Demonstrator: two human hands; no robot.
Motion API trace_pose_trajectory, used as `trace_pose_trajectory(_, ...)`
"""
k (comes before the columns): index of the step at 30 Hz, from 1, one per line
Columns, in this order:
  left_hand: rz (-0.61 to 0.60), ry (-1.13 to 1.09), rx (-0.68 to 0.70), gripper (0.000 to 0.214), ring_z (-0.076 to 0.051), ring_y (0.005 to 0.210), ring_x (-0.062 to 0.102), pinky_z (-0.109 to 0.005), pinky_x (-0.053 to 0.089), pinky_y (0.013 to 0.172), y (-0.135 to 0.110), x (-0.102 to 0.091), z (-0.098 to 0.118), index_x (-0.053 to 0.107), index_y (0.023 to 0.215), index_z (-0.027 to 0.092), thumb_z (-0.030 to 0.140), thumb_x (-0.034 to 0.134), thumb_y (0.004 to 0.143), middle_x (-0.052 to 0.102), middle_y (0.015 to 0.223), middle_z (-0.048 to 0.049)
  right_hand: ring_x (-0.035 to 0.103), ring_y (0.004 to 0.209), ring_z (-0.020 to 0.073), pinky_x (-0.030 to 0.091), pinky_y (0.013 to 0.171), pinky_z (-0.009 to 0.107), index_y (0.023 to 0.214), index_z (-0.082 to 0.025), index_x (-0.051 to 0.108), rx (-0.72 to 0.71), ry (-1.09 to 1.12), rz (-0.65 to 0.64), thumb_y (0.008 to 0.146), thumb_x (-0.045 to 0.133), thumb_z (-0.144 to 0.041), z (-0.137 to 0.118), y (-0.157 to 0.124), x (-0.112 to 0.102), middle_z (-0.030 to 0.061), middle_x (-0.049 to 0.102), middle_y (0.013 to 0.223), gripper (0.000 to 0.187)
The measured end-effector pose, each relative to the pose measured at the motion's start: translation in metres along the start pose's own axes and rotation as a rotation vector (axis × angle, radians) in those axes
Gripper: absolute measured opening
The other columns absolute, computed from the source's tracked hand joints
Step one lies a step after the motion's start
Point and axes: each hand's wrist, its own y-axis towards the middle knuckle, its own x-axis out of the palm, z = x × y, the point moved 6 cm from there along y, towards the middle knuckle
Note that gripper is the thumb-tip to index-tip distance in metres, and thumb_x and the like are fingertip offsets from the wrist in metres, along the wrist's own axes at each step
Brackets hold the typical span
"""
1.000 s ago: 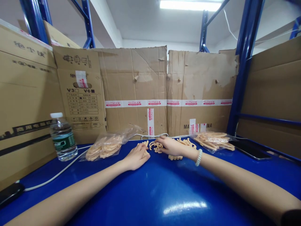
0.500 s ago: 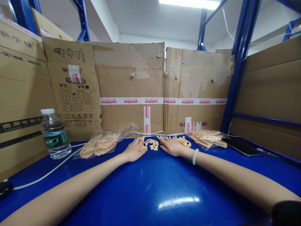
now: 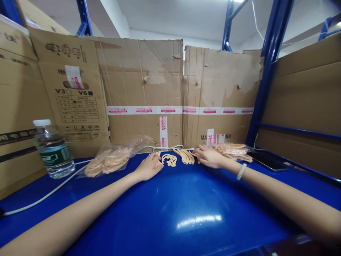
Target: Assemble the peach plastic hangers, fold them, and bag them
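Observation:
My left hand (image 3: pixel 148 168) lies palm down on the blue table (image 3: pixel 160 206), fingers loosely bent over a few beige sticks at its fingertips. Just right of it sits a cluster of short curled beige pieces (image 3: pixel 169 159). Beside that cluster, a row of slim curved beige sticks (image 3: pixel 187 157) is laid side by side. My right hand (image 3: pixel 210 156), with a pale bead bracelet on the wrist, stretches its fingers over more beige pieces, partly hidden beneath it. Neither hand visibly lifts anything.
A clear bag of beige sticks (image 3: pixel 109 161) lies left; another bag (image 3: pixel 236 151) lies behind my right wrist. A water bottle (image 3: pixel 54 153) and a white cable (image 3: pixel 50 195) are at far left. A dark phone (image 3: pixel 269 161) rests right. Cardboard sheets (image 3: pixel 144 85) wall the back.
My right hand has moved right, uncovering the row of curved sticks. My left hand stays over its pieces. The camera view has shifted slightly.

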Motion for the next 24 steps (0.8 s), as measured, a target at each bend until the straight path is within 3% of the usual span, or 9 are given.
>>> trace_pose_trajectory(4,0.010,-0.002,-0.007,0.038,-0.029,0.121,0.047,-0.045,0.038,0.101,-0.001,0.000,0.001,0.052,0.115,0.016,0.043,0.040,0.089,0.050,0.125,-0.0146,0.050,0.113,0.0274,0.040,0.097,0.042,0.129,-0.014,0.047,-0.007,0.146,-0.026,0.095,0.035,-0.038,0.014,-0.014,0.019,0.0163,0.051,0.125,0.043)
trace_pose_trajectory(10,0.071,-0.013,-0.002,0.033,-0.029,0.116,0.051,-0.046,0.040,0.098,-0.002,-0.002,-0.001,0.053,0.110,0.017,0.041,0.044,0.088,0.053,0.121,-0.0133,0.052,0.112,0.0262,0.040,0.099,0.043,0.125,-0.014,0.050,0.037,0.223,0.020,0.095,0.036,-0.036,0.023,-0.003,0.031,0.0167,0.052,0.121,0.040)
trace_pose_trajectory(16,0.306,-0.038,0.029,0.027,-0.026,0.106,0.055,-0.042,0.044,0.094,-0.010,-0.023,0.009,0.050,0.107,0.018,0.036,0.046,0.088,0.058,0.110,-0.0101,0.051,0.114,0.0262,0.040,0.099,0.042,0.123,-0.013,0.049,0.081,0.238,0.096,0.095,0.037,-0.040,0.030,-0.005,0.032,0.0174,0.050,0.125,0.040)
trace_pose_trajectory(19,0.526,-0.040,0.041,0.015,-0.022,0.098,0.055,-0.038,0.045,0.090,-0.020,-0.065,0.029,0.049,0.096,0.019,0.026,0.039,0.089,0.057,0.098,-0.0078,0.050,0.115,0.0269,0.039,0.099,0.044,0.124,-0.016,0.048,0.100,0.201,0.162,0.096,0.036,-0.043,0.031,-0.010,0.029,0.0166,0.049,0.127,0.041)
trace_pose_trajectory(22,0.834,-0.053,0.306,0.007,-0.017,0.081,0.056,-0.033,0.048,0.078,-0.046,-0.136,0.064,0.054,0.088,0.018,0.021,0.048,0.086,0.058,0.084,-0.0024,0.050,0.114,0.0271,0.038,0.099,0.044,0.123,-0.016,0.050,0.120,0.150,0.201,0.097,0.033,-0.043,0.031,-0.012,0.025,0.0159,0.050,0.126,0.041)
trace_pose_trajectory(24,1.003,-0.074,0.354,0.008,-0.016,0.083,0.057,-0.033,0.048,0.080,-0.066,-0.183,0.075,0.058,0.091,0.017,0.020,0.051,0.088,0.060,0.090,-0.0021,0.049,0.115,0.0270,0.037,0.099,0.044,0.122,-0.017,0.051,0.127,0.124,0.213,0.097,0.033,-0.043,0.030,-0.012,0.022,0.0148,0.051,0.125,0.040)
